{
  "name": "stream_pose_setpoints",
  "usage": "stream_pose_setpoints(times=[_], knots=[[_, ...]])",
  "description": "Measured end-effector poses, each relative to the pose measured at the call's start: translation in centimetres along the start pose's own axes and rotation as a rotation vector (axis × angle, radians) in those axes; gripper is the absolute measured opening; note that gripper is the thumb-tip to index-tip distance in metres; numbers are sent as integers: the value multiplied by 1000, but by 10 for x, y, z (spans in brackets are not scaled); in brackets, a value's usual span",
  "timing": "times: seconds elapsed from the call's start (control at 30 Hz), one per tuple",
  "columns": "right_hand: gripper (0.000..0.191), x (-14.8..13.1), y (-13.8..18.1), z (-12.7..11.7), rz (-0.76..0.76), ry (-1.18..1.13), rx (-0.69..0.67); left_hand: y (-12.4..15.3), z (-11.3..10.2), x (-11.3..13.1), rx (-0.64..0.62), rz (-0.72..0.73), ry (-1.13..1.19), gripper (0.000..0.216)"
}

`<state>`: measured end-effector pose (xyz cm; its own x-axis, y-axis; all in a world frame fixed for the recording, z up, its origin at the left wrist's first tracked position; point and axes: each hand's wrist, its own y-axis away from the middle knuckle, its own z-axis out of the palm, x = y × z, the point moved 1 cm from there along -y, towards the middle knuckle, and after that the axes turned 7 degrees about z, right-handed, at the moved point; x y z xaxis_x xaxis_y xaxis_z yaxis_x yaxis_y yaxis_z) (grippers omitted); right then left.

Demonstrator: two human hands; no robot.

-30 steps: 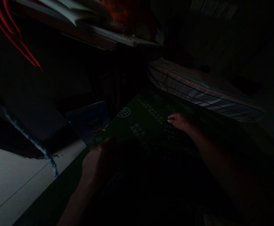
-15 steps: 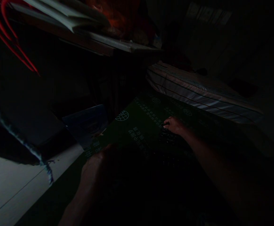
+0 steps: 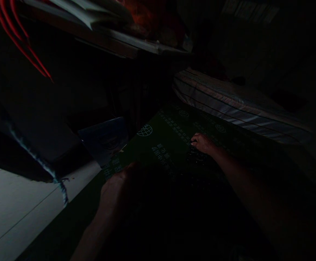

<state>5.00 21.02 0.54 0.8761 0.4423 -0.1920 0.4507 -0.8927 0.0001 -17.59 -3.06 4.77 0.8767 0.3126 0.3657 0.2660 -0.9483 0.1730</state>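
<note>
The scene is very dark. A green sheet printed with white globe marks and text lies flat in front of me. My right hand rests on the sheet's middle with its fingers curled down onto something small and dark that I cannot make out. My left hand sits at the sheet's near left edge, seen from the back; its fingers are lost in shadow.
A striped padded roll lies behind the sheet at the right. A cluttered shelf hangs above, with red cords at the upper left. A bluish packet lies left of the sheet, and pale floor shows at the lower left.
Both hands stay almost in place on the green sheet. The view shifts slightly, and the right hand moves a little along the sheet.
</note>
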Motion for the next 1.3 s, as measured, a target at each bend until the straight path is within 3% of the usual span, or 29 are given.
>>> stream_pose_setpoints(times=[0.17,0.23,0.4,0.53,0.63,0.73,0.9,1.3], knots=[[13,-18,17,-19,-57,-153,19,-1,3,-2,-5,18,-15,23],[15,-27,33,-27,-46,-421,-13,-3,3,-2,-42,20,-23,22],[31,-46,83,-34,100,-1096,-256,-3,4,0,-49,27,-43,23],[32,-54,110,-34,145,-1277,-352,-1,3,3,-51,29,-63,24],[33,-56,122,-35,176,-1259,-353,-1,3,4,-38,32,-74,25],[31,-57,132,-36,168,-1103,-295,-2,5,4,-25,44,-75,27],[15,-63,151,-34,-19,-664,-111,-3,7,2,23,49,-68,30],[15,-75,176,4,-274,-288,118,-2,1,-12,209,-31,26,26]])
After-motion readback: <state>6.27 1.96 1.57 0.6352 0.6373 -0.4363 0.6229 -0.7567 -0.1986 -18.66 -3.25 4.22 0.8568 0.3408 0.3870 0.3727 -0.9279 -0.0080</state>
